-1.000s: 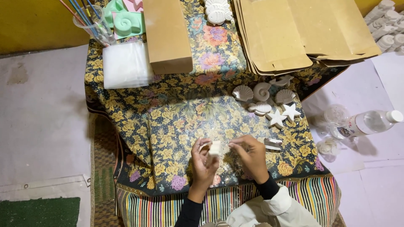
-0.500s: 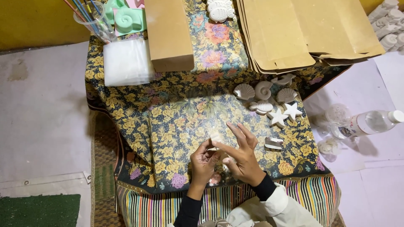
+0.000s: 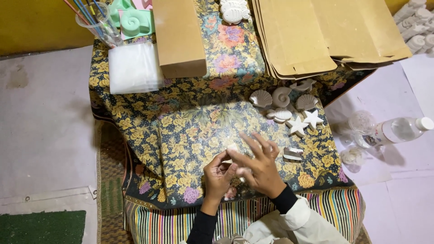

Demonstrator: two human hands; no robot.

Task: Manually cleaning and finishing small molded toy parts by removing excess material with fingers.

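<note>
The left hand [image 3: 218,175] pinches a small whitish piece [image 3: 232,147] between thumb and fingertips, low over the near middle of the flower-patterned cloth [image 3: 176,131], while the right hand [image 3: 261,165] spreads wide across it, fingers fanned and holding nothing that shows. The piece is mostly hidden behind those fingers, so its shape cannot be told. To do this handling well, the grip probably wants to stay light and on the edges, since the piece looks like the same pale, brittle cast stuff as the shells and stars [image 3: 289,110] laid out just beyond to the far right. Keeping the work low over the cloth seems wise, so a slip means a soft landing. The spread right hand should steady rather than squeeze, and keep clear of the small striped block [image 3: 293,154] lying just to its right. Farther off stand a tan box [image 3: 179,36], stacked brown envelopes [image 3: 325,34] and a pile of clear bags [image 3: 134,68]; a plastic bottle [image 3: 398,130] lies off the cloth to the right, well apart.
</note>
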